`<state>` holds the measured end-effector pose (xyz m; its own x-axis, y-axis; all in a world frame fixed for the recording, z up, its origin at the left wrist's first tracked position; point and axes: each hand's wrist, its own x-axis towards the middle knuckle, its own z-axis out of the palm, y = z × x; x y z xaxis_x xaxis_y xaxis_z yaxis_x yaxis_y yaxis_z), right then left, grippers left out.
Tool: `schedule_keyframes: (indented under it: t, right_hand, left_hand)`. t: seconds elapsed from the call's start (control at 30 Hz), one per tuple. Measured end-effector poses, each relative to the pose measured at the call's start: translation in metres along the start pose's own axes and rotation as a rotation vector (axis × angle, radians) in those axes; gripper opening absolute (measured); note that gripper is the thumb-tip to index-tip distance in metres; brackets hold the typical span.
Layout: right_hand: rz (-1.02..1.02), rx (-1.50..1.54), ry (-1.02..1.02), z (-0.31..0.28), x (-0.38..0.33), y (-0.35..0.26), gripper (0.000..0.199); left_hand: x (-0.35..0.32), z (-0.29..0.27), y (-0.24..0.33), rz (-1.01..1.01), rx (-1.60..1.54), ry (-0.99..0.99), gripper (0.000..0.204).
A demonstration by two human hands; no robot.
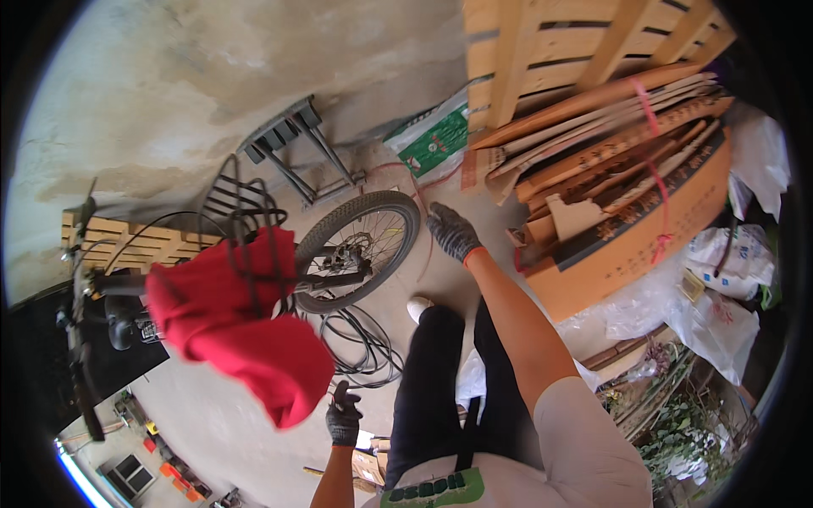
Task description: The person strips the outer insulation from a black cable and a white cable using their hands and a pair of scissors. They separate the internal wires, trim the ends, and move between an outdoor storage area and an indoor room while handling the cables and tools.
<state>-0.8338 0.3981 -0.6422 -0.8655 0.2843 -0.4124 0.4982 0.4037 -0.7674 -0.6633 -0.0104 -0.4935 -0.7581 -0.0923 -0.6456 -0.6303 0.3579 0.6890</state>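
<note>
A bicycle stands at my left, its front wheel point(356, 251) with a knobbly tyre turned toward the middle of the view. Red cloth point(246, 330) drapes over the black wire basket point(241, 199) and hides part of the frame. My right hand point(451, 231), in a dark grey glove, hovers just right of the tyre, apart from it, with loosely bent fingers and nothing visible in them. Below the cloth's lower end is my left hand point(344, 415), gloved alike. Its fingers are apart and hold nothing that I can see.
Coiled black hose or cable point(368, 347) lies on the floor below the wheel. Flattened cardboard point(627, 229), tied with pink string, leans at the right against a wooden pallet point(584, 42). A grey metal stand point(309, 157) and a green-and-white sack point(436, 144) stand by the wall.
</note>
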Motion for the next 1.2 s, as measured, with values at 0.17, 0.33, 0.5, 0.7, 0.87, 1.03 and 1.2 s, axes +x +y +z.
schedule_keyframes:
  t: [0.17, 0.33, 0.5, 0.7, 0.87, 1.03, 1.2]
  right_hand:
    - [0.025, 0.108, 0.019, 0.079, 0.113, 0.083, 0.048]
    - [-0.024, 0.587, -0.119, 0.174, 0.184, 0.168, 0.042]
    - [-0.047, 0.693, -0.295, 0.139, 0.142, 0.162, 0.035]
    - [-0.083, 0.584, -0.800, 0.111, 0.121, 0.177, 0.018]
    - [-0.372, 0.234, -0.449, 0.194, 0.159, 0.210, 0.019]
    - [-0.647, -0.559, -0.294, 0.264, 0.197, 0.212, 0.015]
    - [-0.666, -0.665, -0.368, 0.283, 0.196, 0.217, 0.014]
  left_hand:
    - [0.127, 0.092, -0.022, -0.080, -0.091, 0.126, 0.049]
    - [0.235, 0.196, -0.054, -0.003, -0.519, -0.246, 0.052]
    - [0.285, 0.268, -0.017, 0.238, -0.010, -0.020, 0.050]
    - [0.331, 0.253, -0.094, 0.195, -0.098, -0.476, 0.042]
    - [0.309, 0.251, -0.043, -0.218, -0.589, -0.551, 0.038]
    - [0.308, 0.248, -0.054, -0.218, -0.504, -0.519, 0.040]
    - [0.303, 0.239, -0.071, -0.139, -0.289, -0.428, 0.042]
